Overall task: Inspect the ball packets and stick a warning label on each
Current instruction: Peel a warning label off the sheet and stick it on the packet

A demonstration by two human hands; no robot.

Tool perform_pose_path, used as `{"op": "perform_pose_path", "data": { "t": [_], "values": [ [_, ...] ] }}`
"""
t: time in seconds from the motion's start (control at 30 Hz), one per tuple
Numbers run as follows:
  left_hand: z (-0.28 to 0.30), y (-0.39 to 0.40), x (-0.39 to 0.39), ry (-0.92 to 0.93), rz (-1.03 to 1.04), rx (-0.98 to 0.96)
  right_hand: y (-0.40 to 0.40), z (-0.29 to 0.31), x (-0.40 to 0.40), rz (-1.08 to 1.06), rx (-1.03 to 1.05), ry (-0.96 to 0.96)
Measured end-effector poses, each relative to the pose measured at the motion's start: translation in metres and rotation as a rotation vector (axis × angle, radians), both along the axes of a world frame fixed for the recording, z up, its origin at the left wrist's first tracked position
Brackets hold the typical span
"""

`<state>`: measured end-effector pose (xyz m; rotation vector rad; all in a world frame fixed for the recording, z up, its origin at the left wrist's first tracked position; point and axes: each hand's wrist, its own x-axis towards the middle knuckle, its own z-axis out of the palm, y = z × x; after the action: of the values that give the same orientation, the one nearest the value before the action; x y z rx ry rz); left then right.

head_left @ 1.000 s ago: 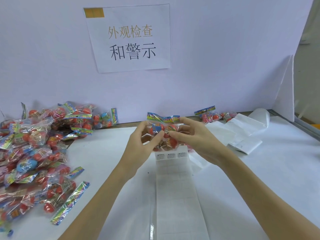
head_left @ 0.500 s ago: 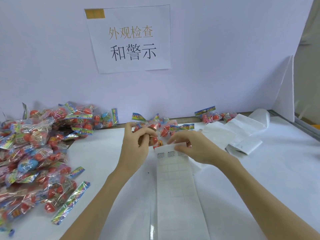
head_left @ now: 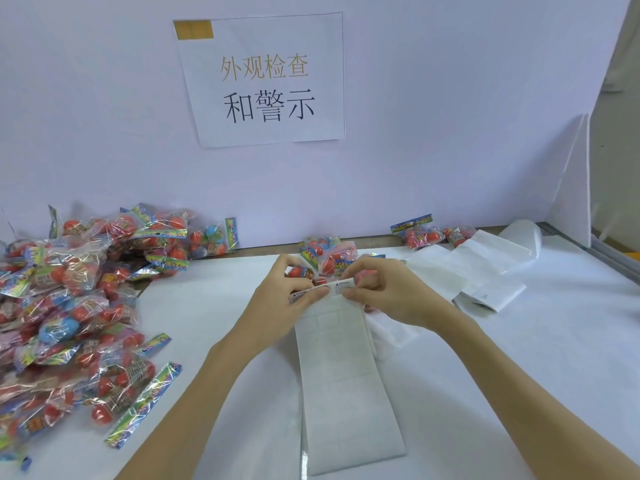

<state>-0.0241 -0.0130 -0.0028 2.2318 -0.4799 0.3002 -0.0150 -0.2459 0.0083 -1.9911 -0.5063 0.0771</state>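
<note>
Workstation setting. A pale lilac partition wall (head_left: 433, 116) closes the scene beyond the point of grip; a white paper sign (head_left: 265, 81) printed with two lines of Chinese characters, a strip of tan tape (head_left: 193, 29) at its upper left corner, is fixed to it above and behind. The white table surface (head_left: 519, 375) extends on all sides. To the right, a white folded board (head_left: 573, 188) stands upright near a metal table edge (head_left: 613, 258). Lighting is even and diffuse.

your left hand (head_left: 277, 299) and right hand (head_left: 388, 292) meet at center, forearms angled inward, fingertips of both curled in pinches.
</note>
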Motion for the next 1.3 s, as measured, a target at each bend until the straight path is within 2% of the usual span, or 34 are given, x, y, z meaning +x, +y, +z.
{"op": "perform_pose_path", "data": {
  "t": [0.1, 0.23, 0.43, 0.7, 0.83, 0.9, 1.03, 1.17, 1.3],
  "values": [
    [0.0, 0.0, -0.001, 0.032, -0.016, 0.038, 0.0, -0.002, 0.001, -0.005, -0.022, 0.013],
    [-0.001, -0.002, -0.002, 0.054, -0.029, -0.067, 0.002, -0.004, 0.001, -0.01, -0.053, 0.009],
    [0.0, -0.002, -0.002, 0.089, 0.003, -0.085, 0.009, -0.006, -0.001, -0.092, -0.128, -0.321],
    [-0.004, -0.004, 0.003, 0.149, 0.065, -0.087, 0.014, -0.002, -0.007, -0.077, -0.136, -0.462],
    [-0.005, -0.002, 0.004, 0.139, 0.102, -0.093, 0.02, 0.007, -0.011, -0.132, 0.11, -0.379],
    [-0.002, -0.002, 0.004, 0.107, 0.118, -0.162, 0.02, 0.012, -0.011, -0.172, 0.219, -0.331],
    [0.009, 0.005, 0.004, -0.029, 0.176, -0.373, 0.016, 0.014, -0.011, -0.185, 0.27, -0.256],
    [0.015, 0.01, 0.003, -0.018, 0.104, -0.505, 0.018, 0.013, -0.014, -0.135, 0.361, -0.177],
    [0.015, 0.002, -0.003, -0.05, 0.012, -0.468, 0.025, 0.014, -0.015, -0.109, 0.4, -0.187]
  ]
}}
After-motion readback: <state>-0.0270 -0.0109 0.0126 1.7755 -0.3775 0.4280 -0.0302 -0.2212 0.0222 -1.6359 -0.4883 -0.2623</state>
